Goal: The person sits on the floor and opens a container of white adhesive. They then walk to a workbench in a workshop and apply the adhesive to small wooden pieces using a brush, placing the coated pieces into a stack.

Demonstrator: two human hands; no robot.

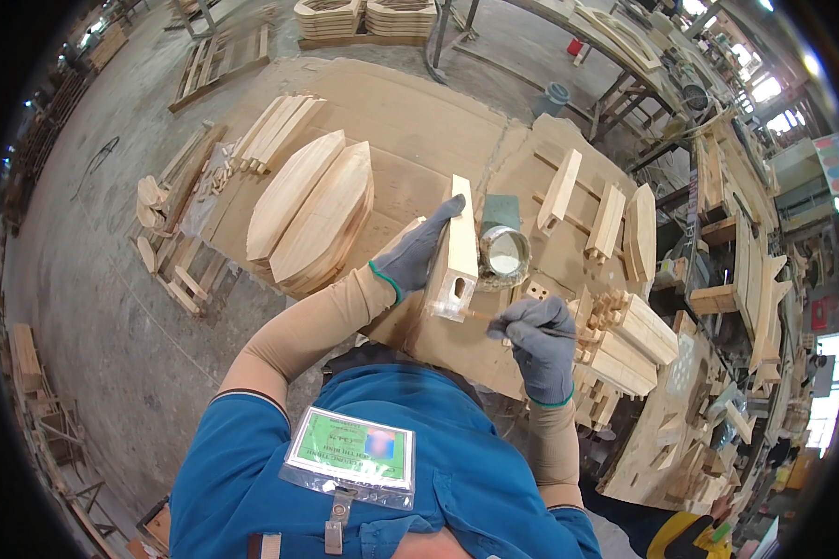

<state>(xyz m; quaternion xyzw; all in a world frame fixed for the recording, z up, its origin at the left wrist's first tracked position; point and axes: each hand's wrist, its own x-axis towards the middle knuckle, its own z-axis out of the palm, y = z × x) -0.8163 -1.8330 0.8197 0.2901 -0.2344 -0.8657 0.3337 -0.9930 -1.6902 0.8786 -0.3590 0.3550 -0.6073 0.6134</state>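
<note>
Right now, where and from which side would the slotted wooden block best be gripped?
Probably across the long narrow faces of the wooden block, around mid-length, coming in from the person's left, as the left hand does now. That leaves the near end with its slot free, where the right hand works a thin brush, and avoids the glue tin.

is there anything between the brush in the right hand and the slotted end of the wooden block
Nothing visible. The right hand holds a thin brush whose tip already reaches the slotted end of the wooden block, which the left hand steadies. The glue tin sits beside the block, out of the way.
</note>
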